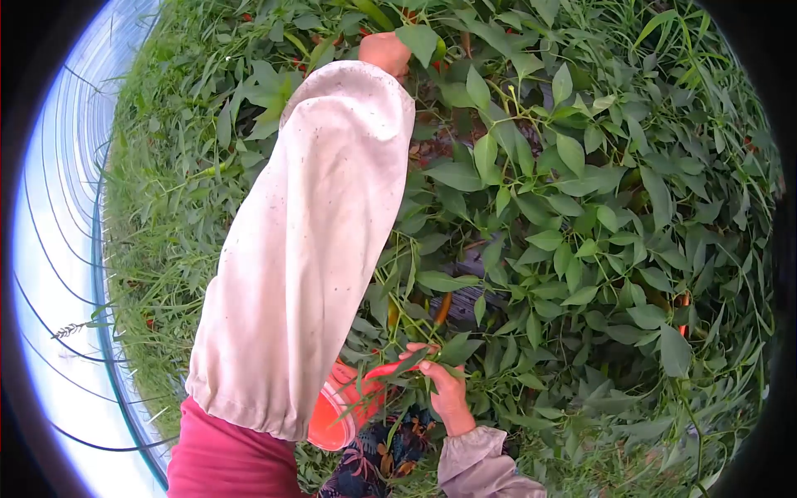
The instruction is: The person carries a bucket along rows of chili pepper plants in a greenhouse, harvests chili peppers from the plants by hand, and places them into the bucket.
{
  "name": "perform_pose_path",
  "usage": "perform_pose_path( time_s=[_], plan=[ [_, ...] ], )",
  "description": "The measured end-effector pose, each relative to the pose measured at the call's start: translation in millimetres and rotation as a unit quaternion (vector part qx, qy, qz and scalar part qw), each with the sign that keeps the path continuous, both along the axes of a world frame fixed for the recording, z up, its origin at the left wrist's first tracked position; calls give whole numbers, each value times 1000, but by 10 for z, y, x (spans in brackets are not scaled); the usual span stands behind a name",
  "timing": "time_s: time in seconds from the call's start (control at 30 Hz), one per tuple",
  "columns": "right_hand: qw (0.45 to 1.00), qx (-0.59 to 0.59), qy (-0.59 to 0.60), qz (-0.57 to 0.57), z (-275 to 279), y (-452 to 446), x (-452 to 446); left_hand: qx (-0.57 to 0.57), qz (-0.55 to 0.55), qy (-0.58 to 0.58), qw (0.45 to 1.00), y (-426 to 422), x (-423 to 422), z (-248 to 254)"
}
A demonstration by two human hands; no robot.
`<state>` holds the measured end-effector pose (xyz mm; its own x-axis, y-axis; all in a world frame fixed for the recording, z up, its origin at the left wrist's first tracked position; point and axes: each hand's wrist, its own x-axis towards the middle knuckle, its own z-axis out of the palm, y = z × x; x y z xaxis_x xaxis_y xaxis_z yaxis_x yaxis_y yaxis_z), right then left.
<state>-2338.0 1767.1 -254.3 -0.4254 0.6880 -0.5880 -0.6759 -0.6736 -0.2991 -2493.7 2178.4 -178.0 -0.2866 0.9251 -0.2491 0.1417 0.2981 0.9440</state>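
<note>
My left arm, in a pale, dirt-specked sleeve point(307, 241), stretches far up into the pepper plants. Only the back of my left hand point(386, 54) shows at the top; leaves cover its fingers, with red and green peppers close by. Lower down, my right hand point(449, 393) is closed, thumb against fingers, on what looks like a long red chili pepper point(403, 367). Leaves partly cover that grip. Just left of it, a red bucket point(332, 419) is tilted, partly behind my left sleeve and some leaves.
Dense pepper plants point(573, 216) fill most of the view. An orange chili pepper point(444, 308) hangs mid-row, and a red one point(685, 314) at the right. Dark plastic sheeting point(469, 266) shows between stems. A hooped greenhouse wall point(62, 249) runs along the left, beside tall grass.
</note>
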Motion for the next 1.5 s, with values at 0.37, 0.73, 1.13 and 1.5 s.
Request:
perform_pose_path(
  time_s=[0.37,0.73,1.13,1.5],
  plan=[
    [999,6,-26,40,-22,77,35,-106,-22,26,994,-165,-396,357],
    [998,-51,-8,-25,-72,-4,36,-185,-95,-243,947,-2071,-862,424],
    [996,-35,-72,31,-235,-267,-244,-203,-361,62,908,-3655,-357,-545],
    [1000,-12,-2,20,-168,12,-126,-286,-460,-55,839,-3081,-428,-314]
  ],
)
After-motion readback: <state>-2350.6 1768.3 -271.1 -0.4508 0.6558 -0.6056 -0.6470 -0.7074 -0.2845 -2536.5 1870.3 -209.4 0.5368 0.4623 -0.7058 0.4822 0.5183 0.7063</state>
